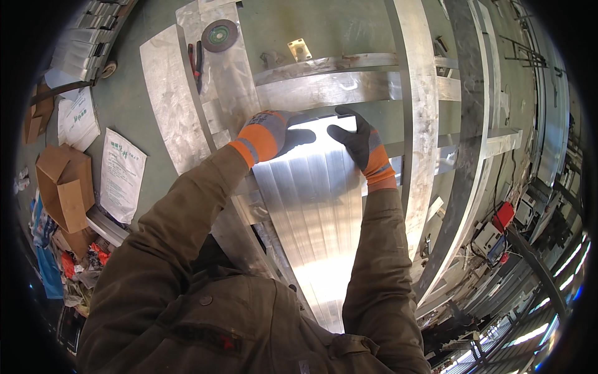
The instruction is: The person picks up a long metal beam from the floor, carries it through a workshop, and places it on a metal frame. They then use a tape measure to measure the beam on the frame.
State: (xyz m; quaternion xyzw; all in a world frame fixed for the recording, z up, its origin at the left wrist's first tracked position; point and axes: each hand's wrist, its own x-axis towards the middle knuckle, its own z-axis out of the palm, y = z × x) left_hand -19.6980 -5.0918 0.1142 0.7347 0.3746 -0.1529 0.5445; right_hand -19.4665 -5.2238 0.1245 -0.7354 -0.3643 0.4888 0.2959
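At the far left of the scene there is an open cardboard box (65,184). Behind it lies a white sheet (78,118) with small green marks, too small to read. Next, to the right, is a white sack (123,174); it carries green printing in large characters at the top and finer lines below. A wide metal bar (177,100) follows, then pliers (195,62) with red and dark handles, and a round abrasive disc (219,35) with a greenish label, whose letters are not clear. On the chest of the brown jacket (218,311), near, one sees a dark patch with a red mark.

In the middle, the left hand (280,136), in a grey and orange glove with dark print on its back, grips the far left corner of a ribbed metal panel (311,206). This panel extends from both hands to near the person's body. The right hand (354,138), gloved similarly, grips the far right corner, its thumb on top. More to the right stands a long pale beam (418,93), then a darker beam (470,81), and near the right side a red object (503,216).
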